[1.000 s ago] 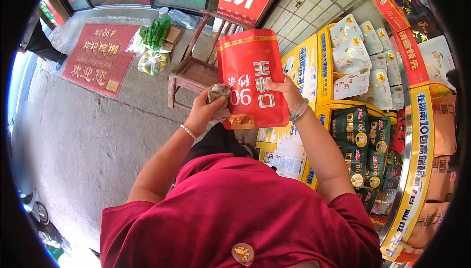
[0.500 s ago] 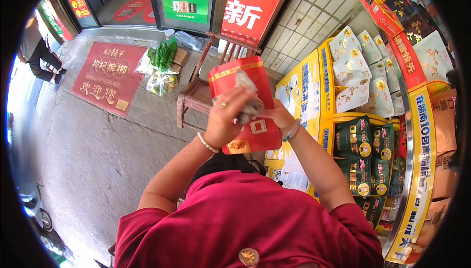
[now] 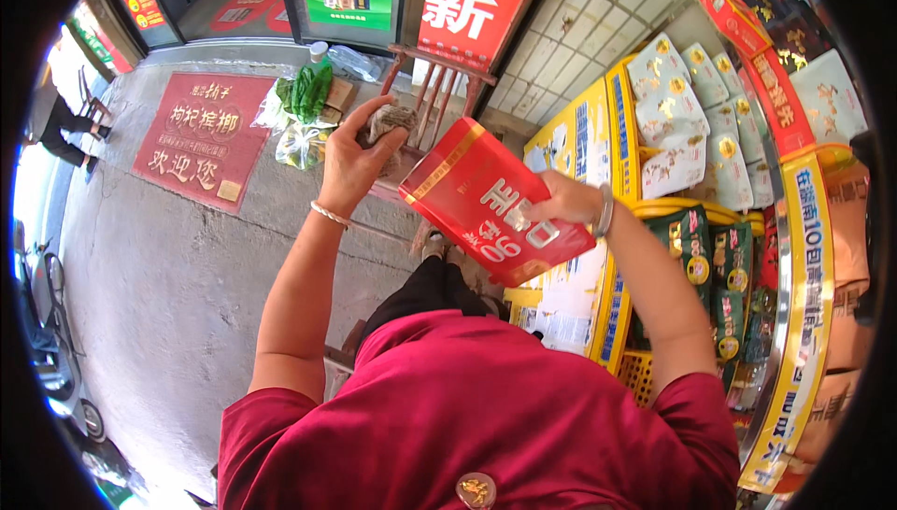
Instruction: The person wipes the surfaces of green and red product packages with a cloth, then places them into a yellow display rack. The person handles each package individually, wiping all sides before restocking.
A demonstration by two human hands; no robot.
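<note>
My left hand (image 3: 349, 160) is closed around a crumpled grey-brown cloth (image 3: 391, 121), held up over the wooden chair and apart from the package. In my right hand (image 3: 566, 200) is a flat red package (image 3: 472, 188) with a gold band across one end. My fingers grip it near its right edge, with the thumb side hidden in part. The package hangs tilted in front of me, between the chair (image 3: 437, 60) and the yellow display table.
At right, a yellow display stand (image 3: 612, 150) bears white pouches (image 3: 675, 141) and dark green packs (image 3: 685, 239). A red mat (image 3: 192, 141) lies on the concrete floor at left, near leafy greens (image 3: 306, 94) and bagged produce (image 3: 304, 148). Another person (image 3: 67, 129) stands far left.
My left hand has lifted off the red package and moved left with the cloth. My right hand has shifted right, and the package now shows a different, lettered face and leans the other way.
</note>
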